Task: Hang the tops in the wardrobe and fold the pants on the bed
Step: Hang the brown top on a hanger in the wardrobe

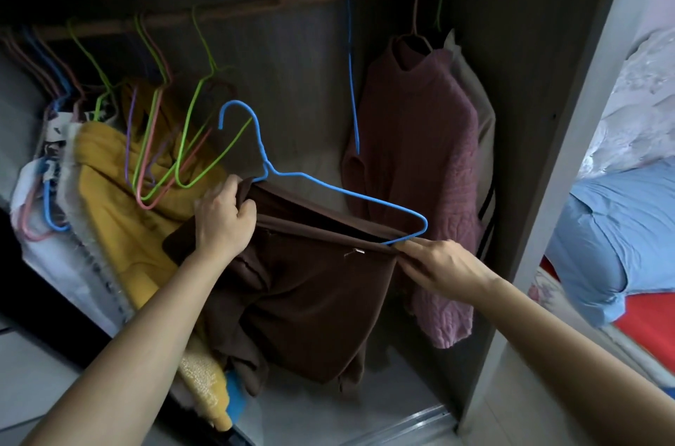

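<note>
**Wardrobe** (511,80): open; rail (255,7) at 12 o'clock, with a gap between the yellow garment (120,197) at 9 and the pink sweater (412,153) at 2.

**Brown top** (310,299): centre, below the rail, half-draped on the hanger. It is dark and matte, with a small metal fitting near its upper edge. Judge it soft, light and limp, likely to slide off wire; hold it at the shoulders.

**Blue hanger** (347,191): thin wire, hook free at 11.

**Your left hand** (222,222): fingers (244,206) curled round the top's left shoulder.

**Your right hand** (442,266): fingers pinching cloth at the hanger's right tip.

The brown top (310,292) is showing as smooth matt cloth, the blue hanger (268,169) is looking like glossy coated wire, the pink sweater (420,138) is showing a rough cable knit, and the rail (255,7) is looking wooden.
</note>
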A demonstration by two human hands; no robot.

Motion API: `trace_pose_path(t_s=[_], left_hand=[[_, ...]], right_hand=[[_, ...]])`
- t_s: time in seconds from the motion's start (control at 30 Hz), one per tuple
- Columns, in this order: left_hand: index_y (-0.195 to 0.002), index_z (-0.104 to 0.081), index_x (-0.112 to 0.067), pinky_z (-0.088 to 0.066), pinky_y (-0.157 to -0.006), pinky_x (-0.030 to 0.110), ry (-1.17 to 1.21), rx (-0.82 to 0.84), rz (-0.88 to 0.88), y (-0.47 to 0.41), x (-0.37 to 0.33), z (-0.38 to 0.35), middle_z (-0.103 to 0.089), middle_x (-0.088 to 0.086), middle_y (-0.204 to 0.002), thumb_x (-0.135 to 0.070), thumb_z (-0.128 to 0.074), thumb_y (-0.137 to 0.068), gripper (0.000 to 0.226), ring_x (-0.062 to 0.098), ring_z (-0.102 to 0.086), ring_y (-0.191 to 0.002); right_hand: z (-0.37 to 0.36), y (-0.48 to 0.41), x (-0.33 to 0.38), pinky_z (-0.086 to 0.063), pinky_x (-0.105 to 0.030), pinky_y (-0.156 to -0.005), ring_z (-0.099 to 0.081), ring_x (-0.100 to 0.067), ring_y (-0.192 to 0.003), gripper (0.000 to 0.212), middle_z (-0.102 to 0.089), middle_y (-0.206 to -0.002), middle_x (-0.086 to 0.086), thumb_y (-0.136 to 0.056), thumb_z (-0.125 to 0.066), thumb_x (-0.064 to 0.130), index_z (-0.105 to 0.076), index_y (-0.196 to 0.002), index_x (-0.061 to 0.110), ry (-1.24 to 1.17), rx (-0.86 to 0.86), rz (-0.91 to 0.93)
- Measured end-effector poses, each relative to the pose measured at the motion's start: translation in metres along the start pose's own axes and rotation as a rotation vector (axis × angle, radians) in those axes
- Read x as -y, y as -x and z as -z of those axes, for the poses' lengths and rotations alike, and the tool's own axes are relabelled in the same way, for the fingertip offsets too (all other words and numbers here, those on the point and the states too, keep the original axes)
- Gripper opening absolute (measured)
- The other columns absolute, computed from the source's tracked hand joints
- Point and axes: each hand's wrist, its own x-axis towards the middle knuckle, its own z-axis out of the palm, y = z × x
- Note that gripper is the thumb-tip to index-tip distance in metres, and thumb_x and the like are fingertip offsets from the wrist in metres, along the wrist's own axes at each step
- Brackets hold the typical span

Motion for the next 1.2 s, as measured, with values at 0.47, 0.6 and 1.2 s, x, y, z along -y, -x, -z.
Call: trace_pose_path(t_s=[0.47,0.6,1.2], left_hand=[[-0.084,-0.056,-0.024,-0.045,-0.075,0.038,0.371,0.197,0.027,0.015,-0.053,-0.032,-0.063,-0.005,-0.077,-0.043,-0.05,-0.074,0.022,0.023,-0.061,-0.081],[-0.055,-0.042,-0.019,-0.036,-0.055,0.031,0.475,0.169,0.189,0.018,-0.07,-0.042,-0.046,-0.009,-0.049,-0.087,-0.054,-0.07,0.071,0.007,-0.049,-0.052],[-0.063,-0.049,-0.018,-0.037,-0.06,0.033,0.052,-0.074,0.24,0.008,-0.033,-0.046,-0.051,0.004,-0.06,-0.04,-0.042,-0.07,0.024,0.04,-0.059,-0.071]], right_hand=[[-0.007,-0.001,0.002,-0.059,-0.037,-0.061,-0.072,-0.029,-0.084,0.027,-0.072,-0.103,-0.011,-0.086,-0.069,0.003,-0.072,-0.113,0.007,0.16,-0.105,0.263],[-0.011,0.005,-0.001,-0.058,-0.035,-0.058,-0.072,-0.026,-0.082,0.023,-0.072,-0.102,-0.009,-0.083,-0.072,-0.001,-0.074,-0.104,0.007,0.178,-0.063,0.283],[0.002,0.04,-0.028,-0.055,-0.028,-0.057,-0.07,-0.014,-0.075,0.026,-0.074,-0.099,0.009,-0.092,-0.068,0.021,-0.069,-0.118,0.02,0.105,-0.103,-0.007]])
